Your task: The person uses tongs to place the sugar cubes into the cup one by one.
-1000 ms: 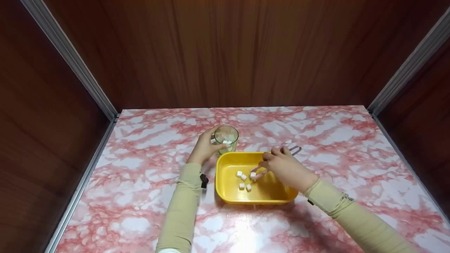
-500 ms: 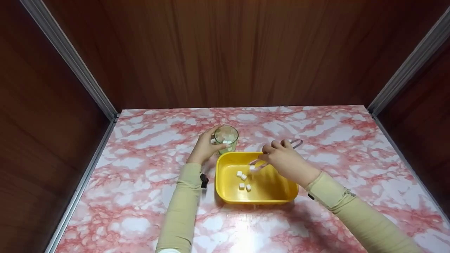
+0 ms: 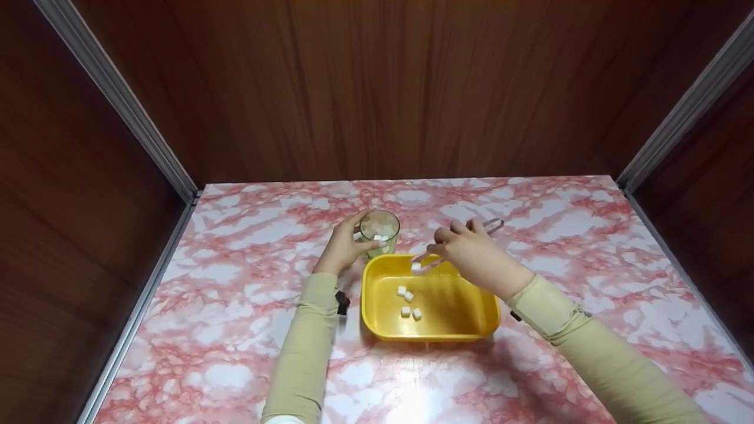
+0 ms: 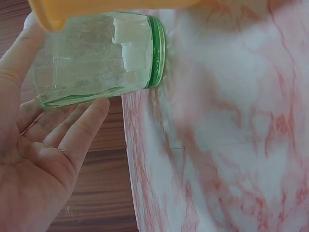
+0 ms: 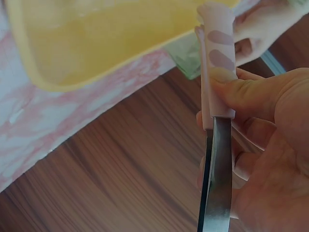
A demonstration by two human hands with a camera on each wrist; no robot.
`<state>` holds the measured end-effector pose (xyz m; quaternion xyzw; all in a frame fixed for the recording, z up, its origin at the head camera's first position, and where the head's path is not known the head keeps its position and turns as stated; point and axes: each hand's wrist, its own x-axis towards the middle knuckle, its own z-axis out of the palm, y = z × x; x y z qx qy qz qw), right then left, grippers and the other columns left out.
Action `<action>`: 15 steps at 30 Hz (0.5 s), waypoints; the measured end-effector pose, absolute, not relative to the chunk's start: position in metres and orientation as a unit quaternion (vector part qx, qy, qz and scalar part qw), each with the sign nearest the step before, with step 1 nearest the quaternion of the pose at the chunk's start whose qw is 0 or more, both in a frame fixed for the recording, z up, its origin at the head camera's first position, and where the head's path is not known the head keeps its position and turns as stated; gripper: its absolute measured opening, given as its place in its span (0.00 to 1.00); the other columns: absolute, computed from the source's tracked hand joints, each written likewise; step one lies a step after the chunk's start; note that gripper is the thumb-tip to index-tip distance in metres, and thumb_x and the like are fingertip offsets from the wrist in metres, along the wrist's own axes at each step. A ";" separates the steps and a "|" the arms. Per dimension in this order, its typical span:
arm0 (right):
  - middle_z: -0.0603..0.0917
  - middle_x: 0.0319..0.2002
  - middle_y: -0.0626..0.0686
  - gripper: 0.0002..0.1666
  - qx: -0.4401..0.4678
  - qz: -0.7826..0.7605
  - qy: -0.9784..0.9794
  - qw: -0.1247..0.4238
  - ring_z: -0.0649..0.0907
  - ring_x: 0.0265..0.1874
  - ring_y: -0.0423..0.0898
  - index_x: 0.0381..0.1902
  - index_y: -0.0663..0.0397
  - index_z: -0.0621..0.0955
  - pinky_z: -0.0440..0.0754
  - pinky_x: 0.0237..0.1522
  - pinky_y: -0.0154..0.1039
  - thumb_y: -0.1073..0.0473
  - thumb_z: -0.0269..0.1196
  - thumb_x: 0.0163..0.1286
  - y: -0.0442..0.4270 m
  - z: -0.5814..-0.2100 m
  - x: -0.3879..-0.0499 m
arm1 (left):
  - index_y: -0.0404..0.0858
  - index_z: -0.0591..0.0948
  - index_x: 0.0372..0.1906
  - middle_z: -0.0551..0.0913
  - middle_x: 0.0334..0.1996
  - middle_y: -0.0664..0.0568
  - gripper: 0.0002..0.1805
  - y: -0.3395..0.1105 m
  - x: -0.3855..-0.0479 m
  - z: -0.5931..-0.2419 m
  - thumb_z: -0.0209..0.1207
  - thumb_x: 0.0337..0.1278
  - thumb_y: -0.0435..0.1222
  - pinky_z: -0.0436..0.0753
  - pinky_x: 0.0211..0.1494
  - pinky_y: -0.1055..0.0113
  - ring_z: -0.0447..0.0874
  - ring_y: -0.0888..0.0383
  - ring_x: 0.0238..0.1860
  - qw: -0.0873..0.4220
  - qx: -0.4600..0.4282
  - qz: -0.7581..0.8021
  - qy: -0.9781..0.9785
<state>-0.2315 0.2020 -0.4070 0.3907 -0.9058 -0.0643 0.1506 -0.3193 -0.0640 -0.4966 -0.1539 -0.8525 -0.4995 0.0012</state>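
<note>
My left hand [image 3: 343, 246] holds a greenish clear glass [image 3: 380, 224], which stands on the table behind the yellow tub. Thumb and fingers lie on either side of it. Through its wall in the left wrist view, several white cubes [image 4: 129, 44] show at the bottom. My right hand [image 3: 478, 259] pinches metal tongs [image 5: 219, 169] with pale pink tips [image 5: 219, 43]. Between those tips, above the tub's far rim, sits one white cube [image 3: 416, 267]. Several more white cubes [image 3: 406, 311] lie on the floor of the yellow tub [image 3: 424, 338], towards its left side.
The table [image 3: 235, 330] has a red-and-white marbled top. Dark wood-grain panels [image 3: 377, 88] rise behind and at both sides, with metal rails [image 3: 126, 100] at the corners. The tub's far rim is close to the glass.
My right hand has lifted the tongs and their cube from the tub floor and moved them away from me to the far rim. The left hand and glass have stayed in place.
</note>
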 end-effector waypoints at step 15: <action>0.80 0.41 0.52 0.21 0.380 -0.054 -0.912 0.144 0.76 0.40 0.54 0.45 0.47 0.86 0.68 0.36 0.50 0.74 0.67 0.56 0.191 -0.390 -0.247 | 0.37 0.66 0.70 0.71 0.63 0.43 0.43 -0.064 -0.319 -0.497 0.72 0.47 0.36 0.74 0.61 0.56 0.71 0.44 0.61 0.002 -0.158 -0.515 -0.843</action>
